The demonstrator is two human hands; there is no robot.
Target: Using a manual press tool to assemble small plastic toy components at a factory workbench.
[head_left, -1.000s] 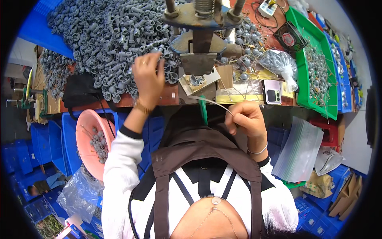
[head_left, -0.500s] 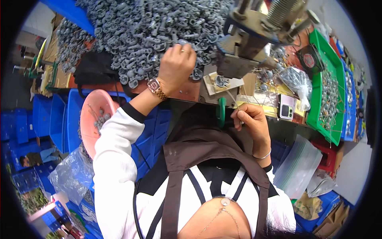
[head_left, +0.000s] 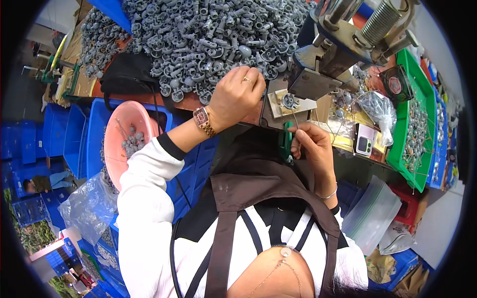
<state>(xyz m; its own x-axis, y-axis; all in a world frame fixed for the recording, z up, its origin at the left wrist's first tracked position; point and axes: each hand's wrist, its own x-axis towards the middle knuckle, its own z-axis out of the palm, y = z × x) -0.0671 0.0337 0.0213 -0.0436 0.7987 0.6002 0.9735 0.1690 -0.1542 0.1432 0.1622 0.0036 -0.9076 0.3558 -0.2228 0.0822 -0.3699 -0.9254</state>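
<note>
My left hand (head_left: pixel 236 97), with a watch at its wrist, is closed at the near edge of a large heap of grey plastic parts (head_left: pixel 203 39). Its fingers curl away from me, so whatever they may hold is hidden. My right hand (head_left: pixel 314 144) pinches a thin metal rod (head_left: pixel 296 120) beside a green clamp handle (head_left: pixel 285 141) at the table's edge. The rod runs up toward a round grey part (head_left: pixel 289 102) seated in a pale block (head_left: pixel 305 106), under the metal head of a press (head_left: pixel 314 79).
A green tray (head_left: pixel 397 159) of rodded parts stands at the right, near a phone (head_left: pixel 364 139) and a clear plastic bag (head_left: pixel 380 110). On the left are a pink basin (head_left: pixel 110 156), a black cloth bag (head_left: pixel 124 74) and blue bins (head_left: pixel 52 129).
My left hand has drawn back from the heap toward me and to the right. My right hand stays near the clamp handle, still pinching the rod. The whole view has shifted slightly.
</note>
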